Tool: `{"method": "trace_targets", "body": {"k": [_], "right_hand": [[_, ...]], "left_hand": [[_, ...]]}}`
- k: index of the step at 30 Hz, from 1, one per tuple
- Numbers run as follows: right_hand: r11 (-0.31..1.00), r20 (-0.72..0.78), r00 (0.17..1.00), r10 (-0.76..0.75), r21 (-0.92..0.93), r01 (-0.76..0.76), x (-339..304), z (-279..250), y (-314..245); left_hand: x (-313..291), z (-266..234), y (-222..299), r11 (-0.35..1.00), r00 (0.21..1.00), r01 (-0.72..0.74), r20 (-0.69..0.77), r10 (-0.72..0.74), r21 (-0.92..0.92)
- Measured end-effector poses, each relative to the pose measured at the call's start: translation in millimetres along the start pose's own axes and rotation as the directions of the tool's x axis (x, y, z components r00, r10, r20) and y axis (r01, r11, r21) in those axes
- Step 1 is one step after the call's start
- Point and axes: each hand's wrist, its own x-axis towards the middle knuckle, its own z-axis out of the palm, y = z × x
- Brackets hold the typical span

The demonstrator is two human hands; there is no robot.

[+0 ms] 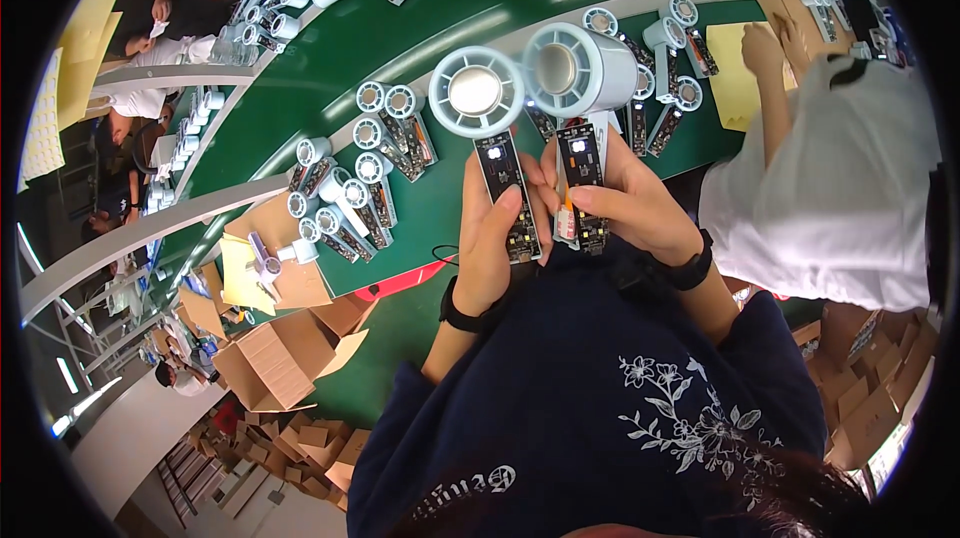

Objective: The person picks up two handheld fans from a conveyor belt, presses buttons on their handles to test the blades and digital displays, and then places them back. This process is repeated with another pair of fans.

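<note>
Side by side over the green table (425, 233), I hold two pale blue handheld fans with round grilled heads and bare circuit boards along their handles. My left hand (484, 238) is closed round the handle of the left fan (478, 93), thumb lying on its board. In my right hand (645, 206) is the right fan (597, 70), its thumb also pressed on the board. A wire and a small white label show beside the right board. Both heads point away from me, and a bright white spot shows on each board. The fingers behind the handles are partly hidden.
Several similar fans (370, 163) lie to the left, and others (665, 35) lie beyond my right hand. A co-worker's white garment (815, 208) and hand (764, 50) are at the right, near a yellow sheet (731, 88). An open cardboard box (283, 358) stands at the lower left.
</note>
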Motion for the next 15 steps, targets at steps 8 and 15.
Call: {"method": "trace_targets", "body": {"k": [8, 15], "right_hand": [[0.998, 0.062, 0.996, -0.068, -0.008, 0.068, 0.0, -7.3, 6.1], [1.0, 0.003, 1.0, -0.01, 0.0, 0.01, 1.4, -3.1, 5.7]], "left_hand": [[0.5, -0.9, -4.1, 1.0, 1.0, -0.019, 0.013, 0.019, 0.003], [3.1, 1.4, -4.3, 0.999, 0.999, -0.023, -0.027, 0.024, 0.026]]}}
